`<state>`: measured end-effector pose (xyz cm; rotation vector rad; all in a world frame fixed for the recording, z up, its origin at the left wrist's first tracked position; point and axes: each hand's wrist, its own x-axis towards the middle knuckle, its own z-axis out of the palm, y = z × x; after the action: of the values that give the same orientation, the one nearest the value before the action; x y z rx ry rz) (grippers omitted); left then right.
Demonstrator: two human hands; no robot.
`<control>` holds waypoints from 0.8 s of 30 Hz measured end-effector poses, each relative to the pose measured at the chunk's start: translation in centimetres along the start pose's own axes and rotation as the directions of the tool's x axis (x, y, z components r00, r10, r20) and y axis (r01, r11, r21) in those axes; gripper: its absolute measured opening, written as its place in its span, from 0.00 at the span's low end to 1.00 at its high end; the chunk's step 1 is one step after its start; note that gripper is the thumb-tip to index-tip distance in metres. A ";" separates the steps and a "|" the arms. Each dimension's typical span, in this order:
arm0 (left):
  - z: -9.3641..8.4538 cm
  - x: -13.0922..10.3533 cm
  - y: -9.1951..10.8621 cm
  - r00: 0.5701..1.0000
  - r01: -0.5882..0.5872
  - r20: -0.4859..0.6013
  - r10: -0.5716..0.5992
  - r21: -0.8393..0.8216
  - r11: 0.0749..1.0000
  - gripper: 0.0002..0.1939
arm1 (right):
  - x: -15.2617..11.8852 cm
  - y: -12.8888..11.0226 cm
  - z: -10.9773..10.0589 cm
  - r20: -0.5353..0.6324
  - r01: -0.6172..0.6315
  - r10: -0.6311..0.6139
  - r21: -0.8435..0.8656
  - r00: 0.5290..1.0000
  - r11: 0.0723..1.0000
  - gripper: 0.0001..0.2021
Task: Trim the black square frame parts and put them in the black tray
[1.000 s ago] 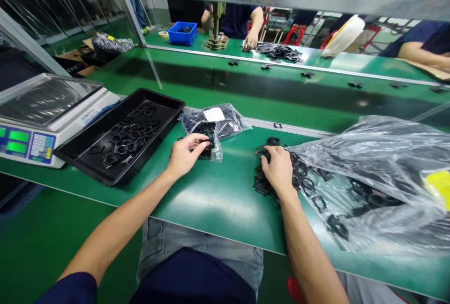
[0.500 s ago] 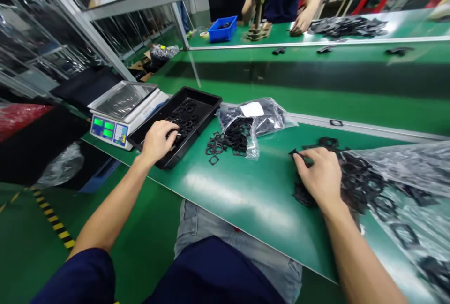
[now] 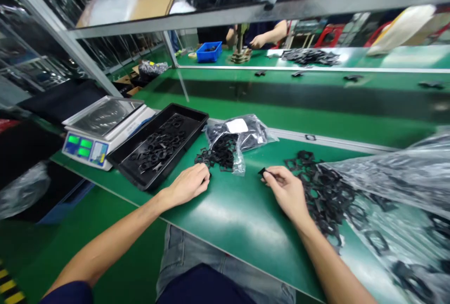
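Observation:
My right hand [image 3: 286,191] pinches a small black plastic part [image 3: 262,171] above the green table, left of a loose heap of black frame-like parts [image 3: 325,191]. My left hand [image 3: 190,183] is closed, its fingers curled down at the near edge of a small pile of black ring parts [image 3: 223,151]. What those fingers hold, if anything, is hidden. The pile spills from a clear plastic bag [image 3: 251,130] with a white label. Left of it, a black tray [image 3: 160,183] holds many similar black rings.
A scale [image 3: 101,130] with lit green displays stands left of the tray. Plastic sheeting [image 3: 397,172] covers parts at right. One square part [image 3: 310,137] lies on the metal rail. Across the belt, a co-worker's hand [image 3: 258,41] is near a small press. A shelf beam [image 3: 225,18] crosses overhead.
My left hand has left the tray and moved right to the small pile. My right hand has moved left, away from the heap, with a black part in its fingers. The view has shifted.

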<state>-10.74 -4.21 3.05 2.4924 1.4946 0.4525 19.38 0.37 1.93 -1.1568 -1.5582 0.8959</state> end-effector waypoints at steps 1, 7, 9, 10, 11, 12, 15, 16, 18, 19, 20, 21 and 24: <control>0.0 0.3 0.4 1.000 -0.003 -0.007 0.002 -0.079 0.997 0.05 | -0.2 -0.1 0.1 0.002 -0.016 0.016 0.034 1.000 0.999 0.20; 1.2 5.0 4.3 0.993 0.016 0.106 0.049 -0.538 0.843 0.04 | -1.2 -1.0 1.1 0.121 -0.207 0.183 0.234 0.976 0.950 0.22; 2.5 7.0 5.6 0.986 -0.031 0.117 0.121 -0.584 0.811 0.04 | -1.5 -1.3 1.3 0.166 -0.249 0.213 0.244 0.963 0.937 0.22; 3.3 7.8 6.1 0.984 -0.053 0.108 0.140 -0.578 0.814 0.04 | -1.6 -1.3 1.4 0.168 -0.255 0.219 0.240 0.961 0.937 0.23; 4.2 8.4 6.5 0.985 -0.069 0.092 0.146 -0.563 0.823 0.04 | -1.7 -1.2 1.5 0.158 -0.256 0.224 0.231 0.962 0.939 0.23; 5.0 8.8 6.8 0.987 -0.080 0.074 0.142 -0.540 0.838 0.04 | -1.7 -1.1 1.5 0.140 -0.255 0.228 0.218 0.964 0.942 0.23; 7.1 8.7 7.2 0.990 -0.120 0.008 0.141 -0.473 0.873 0.05 | -1.6 -0.7 1.4 0.092 -0.268 0.255 0.188 0.962 0.945 0.22; 7.5 8.4 7.2 0.989 -0.139 -0.016 0.148 -0.462 0.876 0.05 | -1.6 -0.6 1.3 0.090 -0.286 0.273 0.193 0.958 0.939 0.21; 7.7 7.8 7.0 0.987 -0.162 -0.065 0.149 -0.472 0.866 0.06 | -1.6 -0.5 1.2 0.098 -0.334 0.320 0.222 0.942 0.916 0.20; 7.7 7.5 6.9 0.986 -0.165 -0.091 0.137 -0.493 0.854 0.07 | -1.6 -0.6 1.2 0.106 -0.358 0.342 0.237 0.934 0.903 0.19; 7.6 7.2 6.8 0.986 -0.162 -0.116 0.118 -0.521 0.838 0.08 | -1.7 -0.6 1.2 0.110 -0.375 0.359 0.250 0.927 0.893 0.19; 7.4 7.1 6.7 0.985 -0.160 -0.142 0.097 -0.552 0.818 0.09 | -1.8 -0.6 1.1 0.110 -0.383 0.367 0.258 0.924 0.887 0.18; 7.0 6.9 6.8 0.978 -0.163 -0.202 0.041 -0.637 0.754 0.12 | -1.9 -0.8 0.9 0.079 -0.336 0.327 0.242 0.942 0.910 0.15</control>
<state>0.41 -1.37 -0.22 1.9999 0.9953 1.0390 18.45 -1.73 1.92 -1.2426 -1.2472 1.3081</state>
